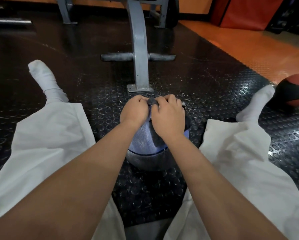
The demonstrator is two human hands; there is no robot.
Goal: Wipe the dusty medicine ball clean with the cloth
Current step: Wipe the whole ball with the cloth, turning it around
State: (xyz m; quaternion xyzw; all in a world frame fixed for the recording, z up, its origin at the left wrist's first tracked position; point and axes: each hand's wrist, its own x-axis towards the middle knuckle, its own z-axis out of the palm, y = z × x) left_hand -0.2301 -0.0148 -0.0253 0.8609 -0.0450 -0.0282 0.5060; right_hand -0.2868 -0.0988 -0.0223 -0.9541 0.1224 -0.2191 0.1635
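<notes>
Two grips on cloth (141,139) over medicine ball (146,162): left hand (134,112), right hand (167,118).

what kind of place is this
Most likely a gym: a grey bench frame stands on black studded rubber flooring, and a red and black medicine ball lies at the right.

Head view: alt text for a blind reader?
The left hand and right hand grip a blue cloth atop a grey medicine ball on black floor, between the person's legs. A bench frame stands ahead; a red medicine ball lies right.
</notes>
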